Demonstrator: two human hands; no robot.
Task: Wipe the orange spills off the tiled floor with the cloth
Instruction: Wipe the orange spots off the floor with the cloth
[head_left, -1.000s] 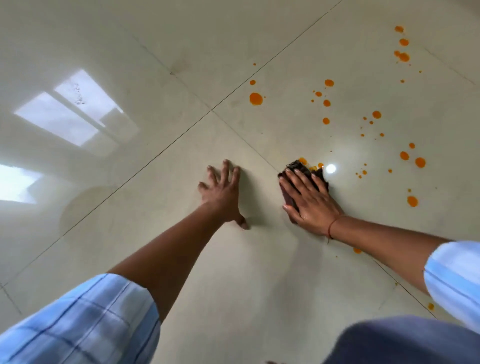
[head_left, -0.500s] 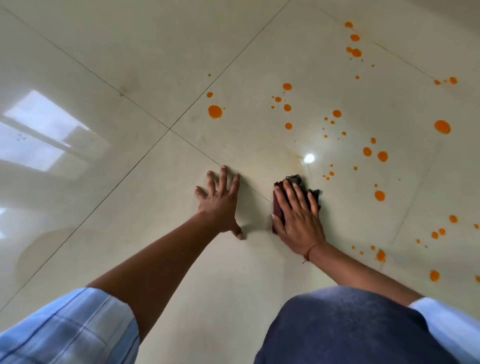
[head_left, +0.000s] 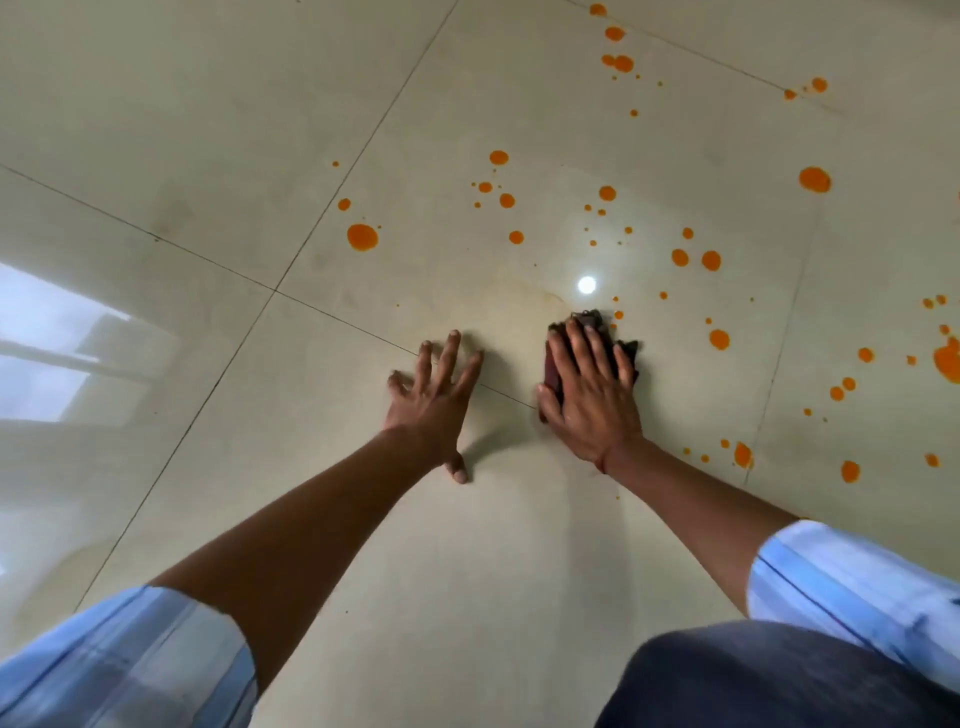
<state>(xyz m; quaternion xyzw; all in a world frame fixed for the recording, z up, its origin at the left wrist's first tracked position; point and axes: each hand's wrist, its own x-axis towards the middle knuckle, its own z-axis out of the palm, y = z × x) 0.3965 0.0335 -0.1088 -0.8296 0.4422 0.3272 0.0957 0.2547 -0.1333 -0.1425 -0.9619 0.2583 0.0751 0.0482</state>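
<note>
Orange spills dot the glossy cream tiled floor (head_left: 519, 545): a large drop (head_left: 362, 237) far left, several small drops (head_left: 679, 257) in the middle, more at the right edge (head_left: 948, 358). My right hand (head_left: 589, 395) presses flat on a dark cloth (head_left: 592, 319), whose edges stick out past the fingertips and beside the hand. Small drops (head_left: 618, 314) lie right at the cloth's far edge. My left hand (head_left: 434, 400) rests flat on the floor with fingers spread, left of the cloth, holding nothing.
Dark grout lines (head_left: 332, 317) cross the floor and meet left of my hands. A window reflection (head_left: 57, 343) shines at the left, a lamp glare (head_left: 587, 285) just beyond the cloth. My knee in dark trousers (head_left: 769, 675) fills the bottom right.
The view has shifted, so more spills show at the right. My right hand has slid the cloth back towards me over the drops; a faint smear marks the wiped patch. My left hand stays planted.
</note>
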